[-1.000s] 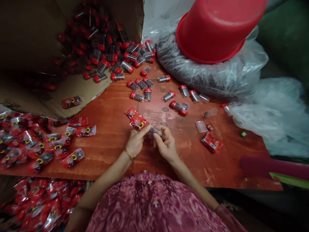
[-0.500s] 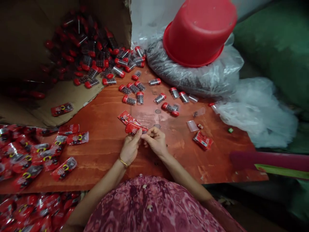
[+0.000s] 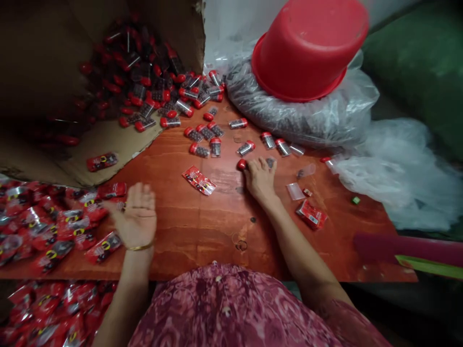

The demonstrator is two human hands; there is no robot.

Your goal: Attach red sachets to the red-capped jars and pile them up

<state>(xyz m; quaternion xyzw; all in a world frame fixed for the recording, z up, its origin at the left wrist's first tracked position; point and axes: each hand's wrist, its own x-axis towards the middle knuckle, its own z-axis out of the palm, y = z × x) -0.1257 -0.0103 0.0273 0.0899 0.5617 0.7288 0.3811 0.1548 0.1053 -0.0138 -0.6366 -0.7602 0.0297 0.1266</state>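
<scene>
My left hand (image 3: 135, 214) hovers palm up with fingers spread and holds nothing, just over the pile of filled red packets (image 3: 54, 226) at the table's left edge. My right hand (image 3: 259, 176) reaches forward and rests on the wooden table (image 3: 202, 226), fingers curled over a small clear vial whose red cap (image 3: 241, 165) sticks out by the thumb. Two flat red packets (image 3: 199, 180) lie between my hands. More red-capped vials (image 3: 208, 140) are scattered just beyond.
A cardboard box (image 3: 108, 140) on its side spills vials at the back left. An upturned red basin (image 3: 307, 48) sits on a plastic bag of dark beads (image 3: 300, 115). Red packets (image 3: 311, 214) and a small clear bag (image 3: 294, 191) lie to the right. A pink stick (image 3: 405, 246) crosses the right edge.
My hands were together at the centre, working a red packet. The left hand has swung out to the packet pile and opened; the right has reached forward onto a vial.
</scene>
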